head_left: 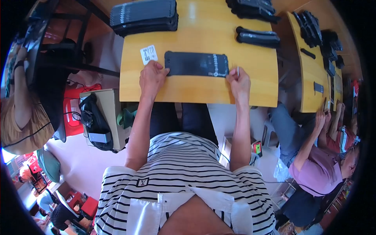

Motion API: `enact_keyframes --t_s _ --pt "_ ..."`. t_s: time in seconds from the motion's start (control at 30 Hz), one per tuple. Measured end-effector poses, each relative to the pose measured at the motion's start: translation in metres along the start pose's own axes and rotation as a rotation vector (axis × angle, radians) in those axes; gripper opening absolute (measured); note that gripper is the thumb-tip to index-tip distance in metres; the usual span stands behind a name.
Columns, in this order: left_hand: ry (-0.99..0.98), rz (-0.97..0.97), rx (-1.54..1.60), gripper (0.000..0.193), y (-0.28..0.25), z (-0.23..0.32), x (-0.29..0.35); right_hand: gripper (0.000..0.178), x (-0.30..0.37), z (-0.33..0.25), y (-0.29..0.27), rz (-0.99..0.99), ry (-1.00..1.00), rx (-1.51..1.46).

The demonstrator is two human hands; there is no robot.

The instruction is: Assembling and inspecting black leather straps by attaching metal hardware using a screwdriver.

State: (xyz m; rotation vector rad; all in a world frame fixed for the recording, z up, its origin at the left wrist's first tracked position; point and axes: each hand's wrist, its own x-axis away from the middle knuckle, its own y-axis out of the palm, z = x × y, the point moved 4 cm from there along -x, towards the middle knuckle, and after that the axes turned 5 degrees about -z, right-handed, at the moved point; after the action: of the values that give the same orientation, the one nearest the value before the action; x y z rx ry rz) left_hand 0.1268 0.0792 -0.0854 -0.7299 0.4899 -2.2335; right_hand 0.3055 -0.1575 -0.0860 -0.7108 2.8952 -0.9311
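A flat black rectangular piece [192,64] with rounded corners and pale print at its right end lies on the yellow table [196,91]. At its left end is my left hand [152,79], fingers curled and thumb at the piece's edge. A white printed label sheet [149,54] lies just beyond those fingers. My right hand [239,83] is closed beside the right end of the piece. Between its thumb and fingers stands a thin, shiny metal tool [238,72]; its exact kind is too small to tell.
A tall stack of black pieces [145,17] occupies the far left of the table, with more black bundles [257,37] at the far right. A cardboard box [109,113] and red stool [72,109] stand left. Right, a person in purple [319,170] works at another table [309,90].
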Motion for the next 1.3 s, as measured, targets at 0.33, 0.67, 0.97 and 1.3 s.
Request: enact_keyframes --t_s 0.33,0.67,0.97,1.3 --pt "0.173 0.244 -0.242 0.029 -0.011 0.017 0.009 0.046 0.001 0.006 -0.049 0.195 -0.222 0.465" --pt "-0.041 0.352 -0.312 0.041 0.010 0.034 -0.016 0.040 0.011 -0.004 -0.033 0.371 -0.519 0.568" --pt "0.095 0.448 -0.504 0.036 0.034 0.039 -0.012 0.032 0.015 -0.007 -0.032 0.472 -0.640 0.668" --pt "0.307 0.404 -0.440 0.029 0.032 0.036 -0.008 0.025 0.019 -0.003 -0.037 0.537 -0.608 0.667"
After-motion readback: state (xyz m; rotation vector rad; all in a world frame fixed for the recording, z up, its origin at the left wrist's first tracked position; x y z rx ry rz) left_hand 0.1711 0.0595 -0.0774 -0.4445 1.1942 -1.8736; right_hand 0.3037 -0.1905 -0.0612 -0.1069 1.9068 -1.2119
